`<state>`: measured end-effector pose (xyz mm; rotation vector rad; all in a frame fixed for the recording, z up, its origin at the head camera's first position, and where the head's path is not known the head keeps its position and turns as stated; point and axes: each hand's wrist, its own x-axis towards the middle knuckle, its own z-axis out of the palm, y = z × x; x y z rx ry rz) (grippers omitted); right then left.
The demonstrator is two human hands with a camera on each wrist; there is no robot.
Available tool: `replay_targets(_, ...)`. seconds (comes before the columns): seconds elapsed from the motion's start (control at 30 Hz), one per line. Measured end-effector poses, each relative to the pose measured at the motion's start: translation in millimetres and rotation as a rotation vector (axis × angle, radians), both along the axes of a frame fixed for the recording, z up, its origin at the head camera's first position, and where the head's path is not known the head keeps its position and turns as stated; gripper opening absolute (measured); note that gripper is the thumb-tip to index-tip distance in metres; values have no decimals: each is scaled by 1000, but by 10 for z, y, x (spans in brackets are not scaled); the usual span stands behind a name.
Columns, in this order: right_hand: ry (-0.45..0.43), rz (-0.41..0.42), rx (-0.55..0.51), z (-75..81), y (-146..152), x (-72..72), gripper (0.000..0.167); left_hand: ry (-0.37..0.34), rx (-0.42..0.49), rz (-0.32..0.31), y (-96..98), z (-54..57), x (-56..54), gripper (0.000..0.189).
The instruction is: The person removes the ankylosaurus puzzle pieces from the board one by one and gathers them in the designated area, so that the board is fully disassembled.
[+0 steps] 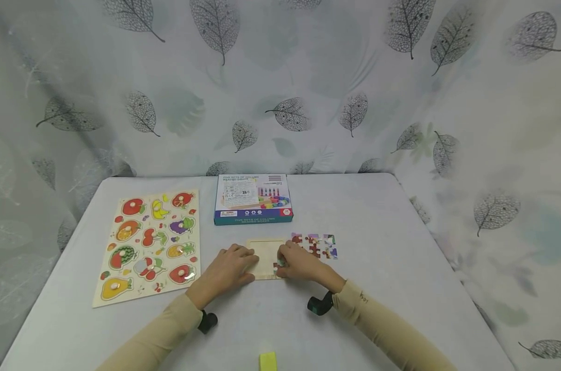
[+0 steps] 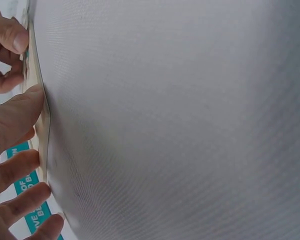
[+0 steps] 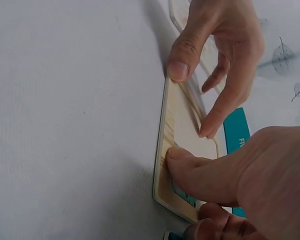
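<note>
A shallow wooden puzzle tray (image 1: pixel 264 257) lies flat on the white table between my hands. My left hand (image 1: pixel 231 267) rests on its left side, the thumb at the near corner and the fingers spread along the edge. At the tray's near right part, my right hand (image 1: pixel 302 262) pinches a small teal-patterned jigsaw piece (image 3: pixel 184 195), mostly hidden under the thumb. That thumb (image 3: pixel 190 167) lies over the near rim, and the other fingers curl on the far side. Just right of the tray, several loose jigsaw pieces (image 1: pixel 314 250) lie in a group, partly behind my right hand.
On the left lies a large fruit peg board (image 1: pixel 143 286). Behind the tray is a boxed bead set (image 1: pixel 253 201). A yellow block (image 1: pixel 268 361) sits at the near edge of the table (image 1: pixel 382 216). Leaf-patterned curtains (image 1: pixel 280 67) hang behind and beside it.
</note>
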<state>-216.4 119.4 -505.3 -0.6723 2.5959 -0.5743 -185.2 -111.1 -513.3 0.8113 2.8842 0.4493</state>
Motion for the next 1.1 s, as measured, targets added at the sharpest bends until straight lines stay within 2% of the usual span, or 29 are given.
replay_targets(0.23,20,3,-4,27,-15,20,32,19,5,-9,-5,-10,2,45)
replay_targets(0.43,-25,-8,-60,36,-7,3,32,20,3,-10,1,-4,0,45)
replay_targets(0.6,-40,15,-112,53,48,-27,21,2,6,2,8,3,-5,45)
replay_targets(0.77,-56,23,-170,118,219,-70,10,4,2,3,12,4,-1,45)
replay_targets(0.9,-38,30,-176,197,416,-94,12,-3,2,5,13,8,1,46)
replay_targets(1.1,-61,1,-193,318,741,-76,13,-20,8,15,10,11,4,47)
